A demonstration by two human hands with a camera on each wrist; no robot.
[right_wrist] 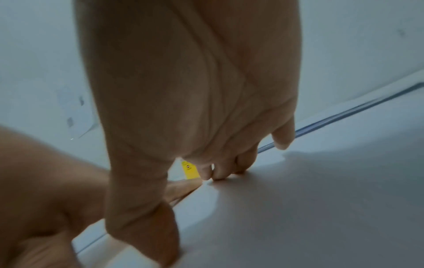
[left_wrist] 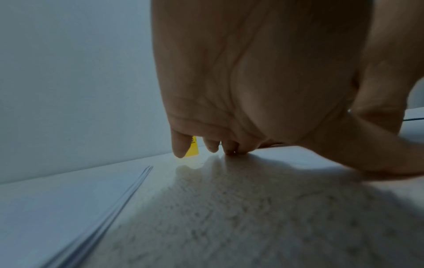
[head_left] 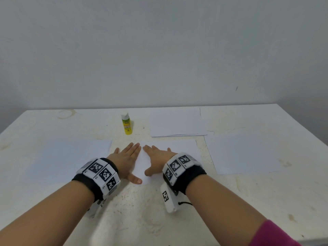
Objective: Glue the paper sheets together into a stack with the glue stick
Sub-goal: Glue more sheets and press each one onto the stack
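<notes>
1. Pressing flat on a white paper sheet, the right hand lies with fingers straight and spread, gripping nothing; the left hand, just beside it, rests equally flat with its fingers on the bare tabletop at the sheet's left edge and its thumb reaching that edge.
2. Beyond the left fingertips, the yellow glue stick stands upright and capped, touched by neither hand.
3. More paper lies all round: a sheaf left of the left hand, a small pile beyond the right hand, another sheet to its right.
4. Judging by the separate piles and the capped stick, most of the gluing appears to remain; whether the pressed sheet already covers a glued one cannot be told.
5. The tabletop is off-white, mottled and stained, with a faint ring mark far to the left; a plain pale wall rises behind it.
</notes>
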